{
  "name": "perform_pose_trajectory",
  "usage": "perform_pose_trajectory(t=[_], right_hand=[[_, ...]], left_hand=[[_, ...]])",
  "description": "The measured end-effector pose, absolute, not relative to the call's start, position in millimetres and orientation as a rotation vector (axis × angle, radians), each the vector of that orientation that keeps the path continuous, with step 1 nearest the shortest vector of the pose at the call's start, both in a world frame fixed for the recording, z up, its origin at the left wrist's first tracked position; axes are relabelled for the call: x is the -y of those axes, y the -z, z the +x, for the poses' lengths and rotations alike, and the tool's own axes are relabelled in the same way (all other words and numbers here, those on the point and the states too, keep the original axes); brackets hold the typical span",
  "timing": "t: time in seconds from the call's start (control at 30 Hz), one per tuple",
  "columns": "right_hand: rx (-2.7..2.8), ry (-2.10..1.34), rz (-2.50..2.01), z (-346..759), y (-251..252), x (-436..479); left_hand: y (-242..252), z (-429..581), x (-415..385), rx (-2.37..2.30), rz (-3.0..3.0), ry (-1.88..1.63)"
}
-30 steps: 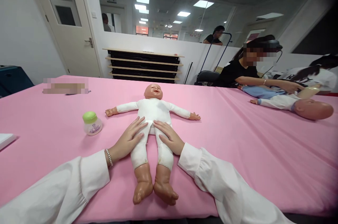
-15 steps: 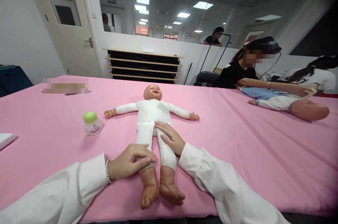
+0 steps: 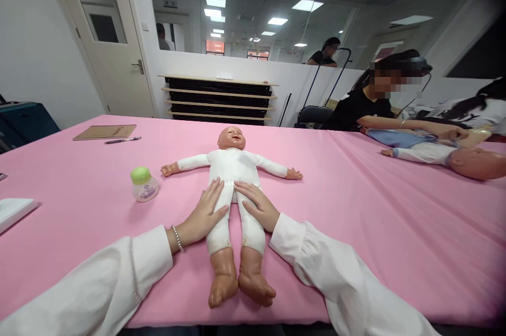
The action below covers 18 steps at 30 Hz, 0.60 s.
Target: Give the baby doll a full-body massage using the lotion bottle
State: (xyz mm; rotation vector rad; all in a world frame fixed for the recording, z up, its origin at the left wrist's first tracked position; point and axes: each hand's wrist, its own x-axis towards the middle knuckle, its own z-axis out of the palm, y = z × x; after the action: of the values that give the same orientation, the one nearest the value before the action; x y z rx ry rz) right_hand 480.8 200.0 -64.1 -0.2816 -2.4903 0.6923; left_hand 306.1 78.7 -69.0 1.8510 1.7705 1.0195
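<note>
A baby doll (image 3: 232, 164) in a white suit lies on its back on the pink table (image 3: 348, 220), arms spread, bare feet towards me. My left hand (image 3: 203, 216) lies flat and open on the doll's left-side thigh, fingers pointing up to the hip. My right hand (image 3: 256, 205) rests open on the other thigh, fingers stretched towards the middle. Both my arms wear white sleeves, and a bead bracelet sits on my left wrist.
A small bottle with a green cap (image 3: 144, 184) stands left of the doll. A brown notebook (image 3: 105, 132) and a pen (image 3: 123, 140) lie at the far left. A white object (image 3: 13, 211) sits at the left edge. At the right, another person (image 3: 375, 106) handles a second doll (image 3: 443, 155).
My left hand slid down to the doll's shin, closed around it, then came back up and now lies flat on the thigh. The right hand stayed put. The doll shifted slightly.
</note>
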Motion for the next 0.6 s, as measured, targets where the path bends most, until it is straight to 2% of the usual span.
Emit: perform_pose_trajectory(t=[0.1, 0.37, 0.6], right_hand=[[2.491, -0.685, -0.277, 482, 64, -200], [2.476, -0.669, -0.249, 484, 67, -204], [2.481, -0.703, -0.295, 485, 63, -201]], left_hand=[[66, 310, -65, -1.764, 2.010, -0.832], [51, 317, -45, -1.456, 2.335, -0.620], [43, 325, -35, -1.154, 2.267, -0.896]])
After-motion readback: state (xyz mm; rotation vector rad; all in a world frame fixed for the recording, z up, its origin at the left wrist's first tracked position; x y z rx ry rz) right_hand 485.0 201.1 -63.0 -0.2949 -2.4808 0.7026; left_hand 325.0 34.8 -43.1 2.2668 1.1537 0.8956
